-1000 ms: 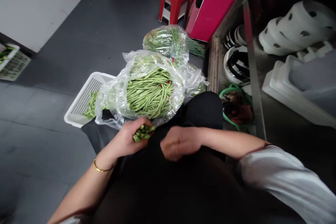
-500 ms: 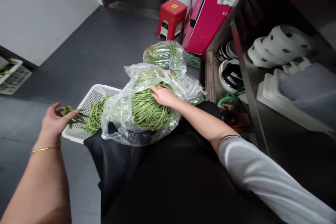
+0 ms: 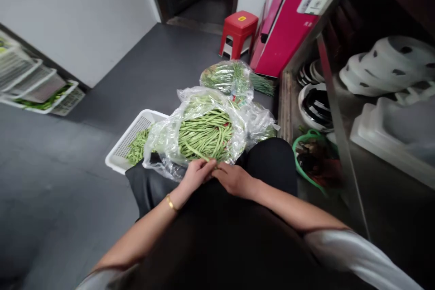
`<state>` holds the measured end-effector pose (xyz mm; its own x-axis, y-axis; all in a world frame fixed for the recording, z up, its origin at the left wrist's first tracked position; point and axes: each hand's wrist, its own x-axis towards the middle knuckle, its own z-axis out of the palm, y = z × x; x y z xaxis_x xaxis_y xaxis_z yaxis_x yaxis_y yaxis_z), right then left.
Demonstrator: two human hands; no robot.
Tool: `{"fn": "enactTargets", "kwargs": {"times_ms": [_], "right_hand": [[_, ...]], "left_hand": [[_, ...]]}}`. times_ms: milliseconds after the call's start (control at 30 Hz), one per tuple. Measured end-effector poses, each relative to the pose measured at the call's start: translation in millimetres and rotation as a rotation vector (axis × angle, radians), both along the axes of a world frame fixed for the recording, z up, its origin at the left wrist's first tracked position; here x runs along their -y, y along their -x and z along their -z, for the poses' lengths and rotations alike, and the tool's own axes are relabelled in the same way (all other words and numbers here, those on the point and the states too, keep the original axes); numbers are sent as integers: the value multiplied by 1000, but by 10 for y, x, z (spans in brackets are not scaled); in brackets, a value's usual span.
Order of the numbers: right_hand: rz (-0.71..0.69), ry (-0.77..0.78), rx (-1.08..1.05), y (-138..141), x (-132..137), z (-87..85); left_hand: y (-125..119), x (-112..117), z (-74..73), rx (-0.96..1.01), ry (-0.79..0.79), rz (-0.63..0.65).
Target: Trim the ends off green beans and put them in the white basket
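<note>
Both hands meet in front of my lap, at the near edge of an open clear plastic bag (image 3: pixel 159 138). Long green beans (image 3: pixel 205 133) fill the bag. My left hand (image 3: pixel 195 176) pinches a green bean (image 3: pixel 194 149), which sticks out up and to the left over the pile. Close against it, my right hand (image 3: pixel 236 180) is closed at the other end of the bean; its fingertips are partly hidden. Left of the bag, a white perforated basket (image 3: pixel 118 156) holds shorter bean pieces (image 3: pixel 137 147).
Behind the bag lies another bag of thin green stalks (image 3: pixel 224 77). A red stool (image 3: pixel 239 29) stands beyond it. Stacked white baskets (image 3: pixel 64 93) line the left wall. To my right are a metal shelf (image 3: pixel 335 122) with white containers and a green basket (image 3: pixel 311 135).
My left hand has come from above the white basket to the bag, and the bean pieces it held are gone from it. My right hand has drawn back from the pile towards me.
</note>
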<state>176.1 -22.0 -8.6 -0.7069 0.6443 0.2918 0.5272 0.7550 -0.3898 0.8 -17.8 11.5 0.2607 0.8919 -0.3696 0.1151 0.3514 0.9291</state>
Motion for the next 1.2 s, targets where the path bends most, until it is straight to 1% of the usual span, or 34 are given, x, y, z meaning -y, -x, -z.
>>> {"fn": "enactTargets", "kwargs": {"times_ms": [33, 67, 100, 133, 200, 233, 300, 367, 433, 467, 533, 600, 633, 667, 700, 733, 767, 833, 867, 900, 933, 1000, 1033, 1100, 1200], "right_hand": [[-13, -21, -6, -17, 39, 12], [6, -22, -33, -40, 51, 25], [53, 3, -73, -69, 41, 36], [117, 49, -110, -100, 16, 45], [222, 158, -140, -163, -52, 52], [239, 203, -131, -190, -81, 44], [218, 260, -130, -223, -106, -5], [196, 277, -202, -216, -85, -108], [215, 311, -328, -164, -45, -251], [244, 359, -405, -124, -32, -324], [336, 531, -609, -37, -52, -442], [450, 724, -884, 19, -145, -492], [494, 801, -1012, 20, -212, -490], [512, 870, -1092, 0, -284, -473], [494, 941, -1095, -38, -352, -446], [438, 1016, -1022, -88, -410, -416], [353, 1087, -897, -142, -453, -387], [185, 1185, -666, -225, -490, -350], [141, 1212, -626, -239, -490, -347], [139, 1224, -654, -232, -484, -353], [170, 1223, -733, -208, -479, -364], [269, 1188, -923, -132, -480, -386], [315, 1168, -1000, -96, -488, -388], [382, 1164, -1106, -53, -518, -356], [460, 1225, -1192, -72, -586, -225]], "left_hand": [[-87, -23, 95, 100, 58, -83], [-138, -40, 156, 195, 85, -149], [-162, -46, 179, 268, 94, -211], [-171, -43, 169, 322, 94, -253], [-170, -21, 81, 373, 92, -297], [-170, -10, 25, 384, 94, -311], [-178, 0, -70, 418, 107, -342], [-196, -4, -125, 488, 142, -355], [-221, -8, -154, 583, 163, -335], [-235, -7, -167, 625, 158, -320], [-261, 3, -199, 667, 118, -287], [-274, 21, -232, 646, 58, -256], [-272, 30, -244, 616, 22, -239], [-262, 38, -251, 578, -18, -218], [-245, 46, -252, 537, -53, -187], [-222, 52, -246, 501, -71, -144], [-195, 57, -233, 477, -69, -90], [-140, 64, -193, 469, 1, 46], [-117, 66, -170, 472, 65, 120], [-100, 66, -148, 471, 139, 186], [-88, 64, -129, 468, 214, 238], [-75, 54, -103, 475, 329, 286], [-71, 46, -96, 490, 362, 277], [-63, 28, -90, 517, 378, 227], [-52, 6, -81, 505, 391, 177]]}}
